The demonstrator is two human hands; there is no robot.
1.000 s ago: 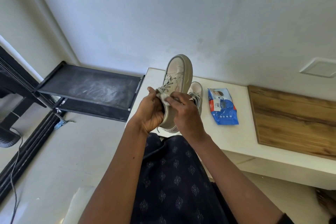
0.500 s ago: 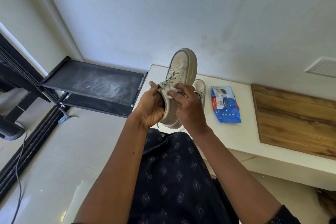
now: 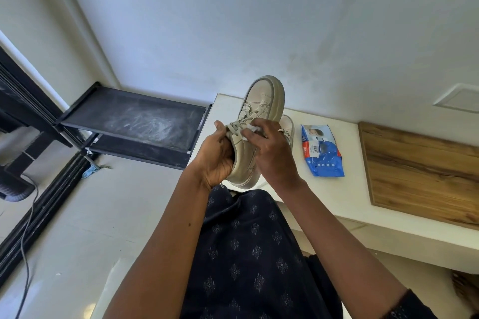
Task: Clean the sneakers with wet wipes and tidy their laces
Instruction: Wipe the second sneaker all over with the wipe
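Observation:
I hold a beige sneaker (image 3: pixel 261 103) in the air above my lap, toe pointing away from me. My left hand (image 3: pixel 216 156) grips its heel and collar from the left. My right hand (image 3: pixel 272 155) pinches a white wet wipe (image 3: pixel 252 128) against the laces and tongue. The second beige sneaker (image 3: pixel 287 125) stands on the white ledge (image 3: pixel 334 197) behind the first, mostly hidden. A blue pack of wet wipes (image 3: pixel 322 153) lies on the ledge to the right of the shoes.
A wooden board (image 3: pixel 425 176) lies on the ledge at the right. A black two-tier rack (image 3: pixel 134 122) stands left of the ledge. A grey cable (image 3: pixel 26 254) runs along the floor at the far left. My patterned dark clothing fills the lower middle.
My right hand has slid the wipe up from the sneaker's collar toward the laces. The sneaker has been raised slightly and my left hand keeps its hold.

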